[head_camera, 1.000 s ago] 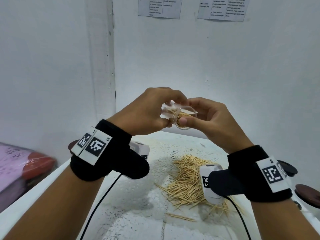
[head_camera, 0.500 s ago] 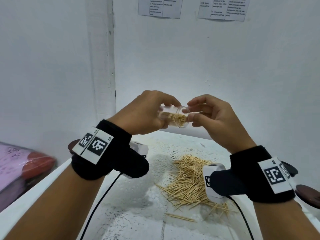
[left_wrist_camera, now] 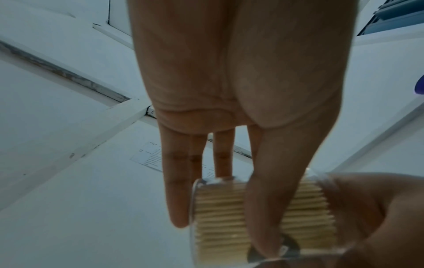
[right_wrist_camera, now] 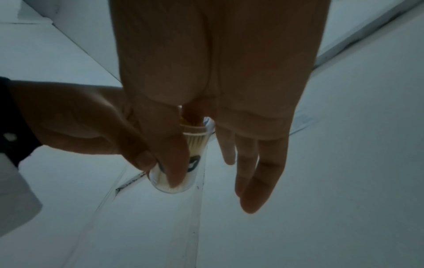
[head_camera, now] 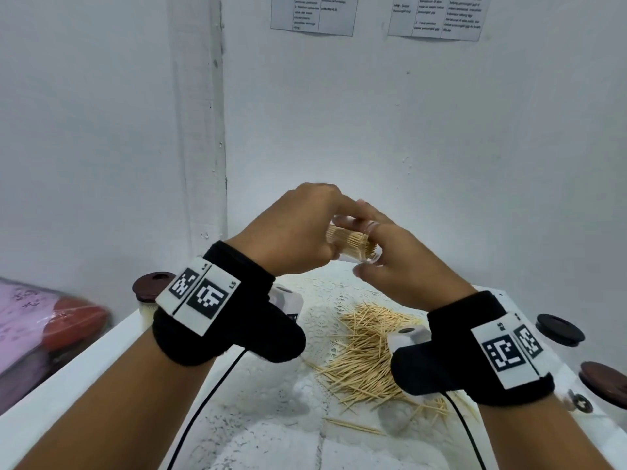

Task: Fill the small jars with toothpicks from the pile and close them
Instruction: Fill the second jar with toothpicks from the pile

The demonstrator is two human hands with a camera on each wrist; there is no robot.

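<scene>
Holding the jar [head_camera: 353, 244] on its side above the tabletop [head_camera: 271, 418], the left hand [head_camera: 291, 228] has thumb and fingers curled round it in a narrow grip. Right hand [head_camera: 400, 266]: index finger pushed into the jar mouth against the toothpicks [head_camera: 349, 239], thumb under the rim, other fingers loosely straight. Jar is clear, packed nearly full with toothpicks lying lengthwise. Below the jar, the pile [head_camera: 366, 354] lies loose on the tabletop. Right of the pile, two dark lids [head_camera: 559, 329].
</scene>
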